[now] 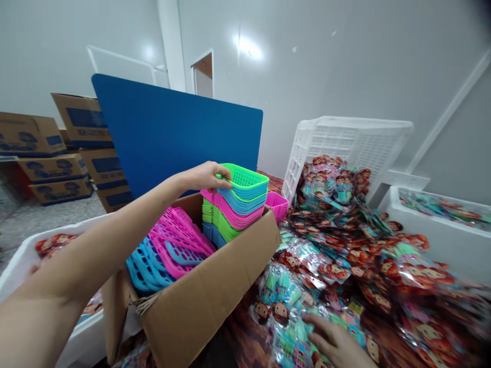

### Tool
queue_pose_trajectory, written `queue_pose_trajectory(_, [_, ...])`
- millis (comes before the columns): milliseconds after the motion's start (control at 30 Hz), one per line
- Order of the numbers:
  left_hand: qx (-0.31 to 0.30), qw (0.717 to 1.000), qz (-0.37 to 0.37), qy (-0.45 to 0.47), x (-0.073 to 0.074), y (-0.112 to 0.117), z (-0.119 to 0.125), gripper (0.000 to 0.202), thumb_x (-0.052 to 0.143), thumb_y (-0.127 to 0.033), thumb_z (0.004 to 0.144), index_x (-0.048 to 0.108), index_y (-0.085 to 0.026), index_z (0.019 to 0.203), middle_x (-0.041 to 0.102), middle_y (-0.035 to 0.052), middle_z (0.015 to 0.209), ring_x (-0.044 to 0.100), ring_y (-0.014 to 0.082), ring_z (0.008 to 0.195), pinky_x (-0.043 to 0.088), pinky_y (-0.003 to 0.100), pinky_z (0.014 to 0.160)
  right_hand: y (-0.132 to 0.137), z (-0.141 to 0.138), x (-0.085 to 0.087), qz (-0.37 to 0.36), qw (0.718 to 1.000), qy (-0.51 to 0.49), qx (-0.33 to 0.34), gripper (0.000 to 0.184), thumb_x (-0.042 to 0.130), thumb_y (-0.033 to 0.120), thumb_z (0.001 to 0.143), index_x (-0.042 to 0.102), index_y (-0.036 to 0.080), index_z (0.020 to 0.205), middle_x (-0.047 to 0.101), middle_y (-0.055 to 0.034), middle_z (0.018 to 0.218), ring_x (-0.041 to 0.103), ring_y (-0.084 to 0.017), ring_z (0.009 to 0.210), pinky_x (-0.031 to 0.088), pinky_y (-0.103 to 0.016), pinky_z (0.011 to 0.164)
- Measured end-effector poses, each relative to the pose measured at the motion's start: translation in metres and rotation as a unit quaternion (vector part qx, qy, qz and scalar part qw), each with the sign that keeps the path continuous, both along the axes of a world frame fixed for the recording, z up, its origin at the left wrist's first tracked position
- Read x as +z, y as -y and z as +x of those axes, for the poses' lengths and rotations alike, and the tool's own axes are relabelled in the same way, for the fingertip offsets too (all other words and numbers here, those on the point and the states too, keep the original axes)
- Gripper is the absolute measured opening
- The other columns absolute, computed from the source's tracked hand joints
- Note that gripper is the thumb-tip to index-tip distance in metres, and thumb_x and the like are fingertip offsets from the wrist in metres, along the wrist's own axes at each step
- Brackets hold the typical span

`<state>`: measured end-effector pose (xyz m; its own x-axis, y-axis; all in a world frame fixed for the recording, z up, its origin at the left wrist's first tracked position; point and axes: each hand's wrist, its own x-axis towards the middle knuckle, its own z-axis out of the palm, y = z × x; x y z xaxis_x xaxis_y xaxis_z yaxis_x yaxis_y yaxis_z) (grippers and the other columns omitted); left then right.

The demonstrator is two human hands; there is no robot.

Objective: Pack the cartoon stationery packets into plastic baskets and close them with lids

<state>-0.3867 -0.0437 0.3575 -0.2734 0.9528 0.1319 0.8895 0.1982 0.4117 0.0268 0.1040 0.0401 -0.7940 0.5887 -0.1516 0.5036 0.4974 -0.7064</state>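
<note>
My left hand (209, 176) grips the rim of a bright green plastic basket (247, 178), its fingers closed on the left edge. That basket tops a nested stack of blue, pink and green baskets (240, 207) standing in an open cardboard box (218, 296). Pink and blue baskets (172, 245) lie tilted in the box's near left part, below my forearm. At the lower right, my right hand (333, 340) rests over clear plastic packets (282, 296) printed with cartoon figures. Its fingers are stretched out and apart, with nothing seen held in them.
A white crate (345, 133) lies tipped, with packets heaped out of its mouth. White foam boxes stand at right (441, 225) and left (23, 255). A pink basket (276, 203) sits behind the cardboard box. A blue panel (180, 133) and stacked cartons (53, 166) stand beyond.
</note>
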Motion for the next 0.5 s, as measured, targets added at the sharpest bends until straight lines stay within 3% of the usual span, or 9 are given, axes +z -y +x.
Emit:
queue_pose_trajectory(133, [-0.029,0.997,0.063,-0.032,-0.001,-0.009,-0.006,0.03,0.067,-0.045,0.077,0.072,-0.016,0.083,0.059,-0.0017,0.062,0.05,0.0101,0.055,0.034,0.022,0.054,-0.001,-0.05,0.078,0.051,0.997,-0.015,0.053,0.042,0.05,0.043,0.085,0.072,0.022,0.113,0.076,-0.008,0.098,0.069,-0.027,0.089,0.051,-0.035,0.081])
queue_pose_trajectory(267, [-0.031,0.982,0.172,-0.066,-0.012,-0.014,-0.007,0.028,0.066,-0.043,0.077,0.072,-0.016,0.079,0.061,-0.0006,0.068,0.048,0.0101,0.061,0.033,0.022,0.056,0.004,-0.103,0.155,0.078,0.985,-0.133,0.08,0.032,0.05,0.038,0.089,0.072,0.021,0.104,0.074,-0.0076,0.104,0.066,-0.025,0.098,0.049,-0.036,0.087])
queue_pose_trajectory(367, [-0.032,0.971,0.235,-0.035,-0.022,-0.014,-0.007,0.031,0.066,-0.046,0.078,0.07,-0.015,0.078,0.063,0.001,0.073,0.049,0.0107,0.063,0.035,0.022,0.057,0.009,-0.139,0.196,0.092,0.965,-0.237,0.06,0.023,0.055,0.033,0.089,0.071,0.021,0.101,0.073,-0.0058,0.105,0.065,-0.023,0.099,0.048,-0.035,0.089])
queue_pose_trajectory(433, [-0.026,0.967,0.253,-0.003,-0.025,-0.014,-0.008,0.033,0.067,-0.048,0.076,0.069,-0.015,0.079,0.061,0.0008,0.071,0.048,0.0107,0.062,0.035,0.022,0.056,0.012,-0.162,0.214,0.03,0.961,-0.273,0.032,0.022,0.059,0.031,0.088,0.067,0.022,0.106,0.072,-0.0043,0.099,0.065,-0.019,0.09,0.051,-0.031,0.082])
queue_pose_trajectory(500, [-0.025,0.967,0.253,0.02,-0.024,-0.013,-0.008,0.035,0.068,-0.049,0.075,0.069,-0.014,0.081,0.059,0.0001,0.069,0.047,0.0105,0.061,0.035,0.022,0.055,0.014,-0.184,0.225,-0.123,0.953,-0.277,-0.01,0.023,0.056,0.036,0.092,0.061,0.021,0.109,0.07,-0.0036,0.091,0.065,-0.016,0.075,0.052,-0.027,0.067])
